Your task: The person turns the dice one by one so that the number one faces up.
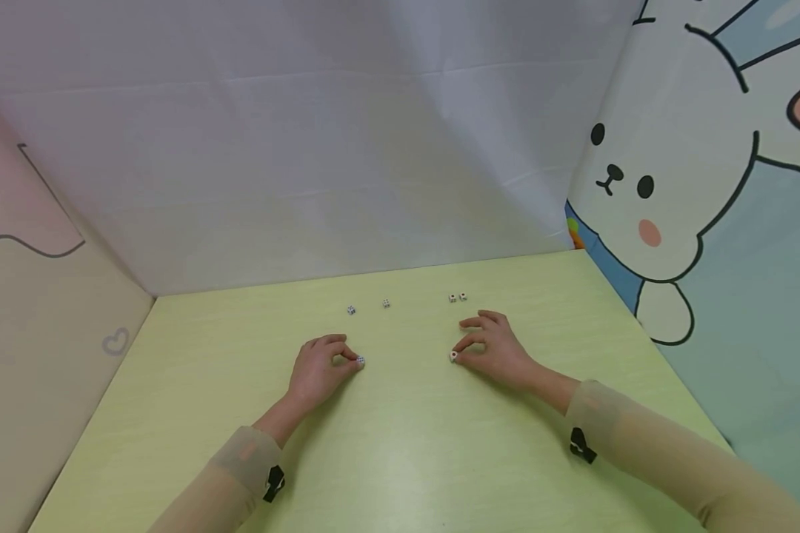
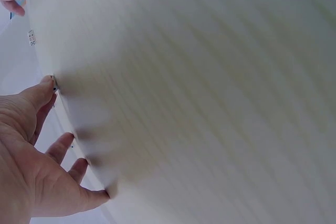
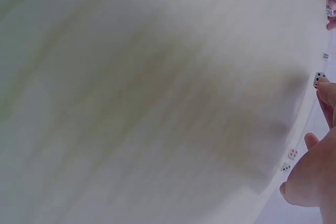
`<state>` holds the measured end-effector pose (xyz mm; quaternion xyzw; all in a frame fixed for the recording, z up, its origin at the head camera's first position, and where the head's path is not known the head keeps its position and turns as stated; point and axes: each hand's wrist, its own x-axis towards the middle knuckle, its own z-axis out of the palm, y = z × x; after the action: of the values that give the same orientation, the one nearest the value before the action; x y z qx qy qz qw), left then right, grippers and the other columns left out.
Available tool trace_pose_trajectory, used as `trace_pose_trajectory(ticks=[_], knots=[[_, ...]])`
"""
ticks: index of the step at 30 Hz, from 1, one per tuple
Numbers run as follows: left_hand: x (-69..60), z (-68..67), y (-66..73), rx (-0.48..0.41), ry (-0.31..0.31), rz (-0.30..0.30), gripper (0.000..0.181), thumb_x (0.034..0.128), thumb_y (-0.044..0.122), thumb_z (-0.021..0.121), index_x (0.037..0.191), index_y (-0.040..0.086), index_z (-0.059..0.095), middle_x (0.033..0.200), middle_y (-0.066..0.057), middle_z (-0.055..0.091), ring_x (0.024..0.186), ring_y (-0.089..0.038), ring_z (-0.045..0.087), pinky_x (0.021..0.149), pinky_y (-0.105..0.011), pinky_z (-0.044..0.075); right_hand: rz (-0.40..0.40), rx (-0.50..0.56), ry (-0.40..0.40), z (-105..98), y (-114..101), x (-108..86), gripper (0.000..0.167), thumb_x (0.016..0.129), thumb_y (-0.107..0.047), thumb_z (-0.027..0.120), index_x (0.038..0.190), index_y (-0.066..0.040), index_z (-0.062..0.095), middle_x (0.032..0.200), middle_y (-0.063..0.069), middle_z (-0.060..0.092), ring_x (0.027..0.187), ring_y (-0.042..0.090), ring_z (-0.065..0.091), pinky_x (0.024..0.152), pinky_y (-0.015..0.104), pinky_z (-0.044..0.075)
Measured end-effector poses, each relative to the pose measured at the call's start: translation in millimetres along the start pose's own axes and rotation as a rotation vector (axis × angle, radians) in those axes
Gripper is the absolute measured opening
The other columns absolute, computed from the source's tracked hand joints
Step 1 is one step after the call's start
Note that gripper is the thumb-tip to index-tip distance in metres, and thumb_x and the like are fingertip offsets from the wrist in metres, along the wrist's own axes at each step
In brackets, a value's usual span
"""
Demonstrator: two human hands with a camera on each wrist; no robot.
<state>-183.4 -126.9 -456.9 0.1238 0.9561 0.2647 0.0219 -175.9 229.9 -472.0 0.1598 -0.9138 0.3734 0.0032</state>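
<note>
Between thumb and index finger, my left hand point(image 1: 320, 370) pinches a small white die point(image 1: 361, 360) at the tabletop. The left wrist view shows that die point(image 2: 54, 83) at the thumb tip, with the other fingers spread and touching the table. My right hand point(image 1: 496, 353) pinches another die point(image 1: 453, 356) the same way; dark pips face out on this die point(image 3: 318, 80) in the right wrist view. Beyond the left hand lie two separate dice, one die point(image 1: 351, 310) and a second die point(image 1: 386, 303). Past the right hand, a die point(image 1: 452, 298) sits close beside another die point(image 1: 463, 296).
The pale yellow-green table point(image 1: 400, 444) runs back to a white cloth wall point(image 1: 347, 170). At the right stands a panel with a cartoon rabbit point(image 1: 673, 163), and at the left a pink and cream panel point(image 1: 40, 333).
</note>
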Motion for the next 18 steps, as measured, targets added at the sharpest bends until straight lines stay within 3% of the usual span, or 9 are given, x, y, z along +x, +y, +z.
trace_pose_trajectory(ticks=[9, 18], knots=[[1.9, -0.3, -1.1, 0.015, 0.002, 0.001, 0.013, 0.0914, 0.033, 0.079, 0.091, 0.020, 0.078, 0.143, -0.013, 0.059, 0.136, -0.044, 0.045, 0.114, -0.057, 0.033, 0.019, -0.058, 0.085, -34, 15, 15.8, 0.009, 0.091, -0.020, 0.080, 0.097, -0.015, 0.082, 0.141, 0.018, 0.057, 0.145, 0.045, 0.022, 0.117, 0.063, 0.021], [1.9, 1.6, -2.6, 0.012, 0.008, 0.005, 0.013, 0.0913, 0.032, 0.079, 0.091, 0.020, 0.078, 0.143, -0.013, 0.059, 0.136, -0.045, 0.045, 0.114, -0.059, 0.033, 0.111, -0.109, 0.127, -63, 29, 37.1, 0.016, 0.094, -0.021, 0.077, 0.103, -0.008, 0.081, 0.145, 0.022, 0.052, 0.146, 0.047, 0.019, 0.118, 0.061, 0.019]])
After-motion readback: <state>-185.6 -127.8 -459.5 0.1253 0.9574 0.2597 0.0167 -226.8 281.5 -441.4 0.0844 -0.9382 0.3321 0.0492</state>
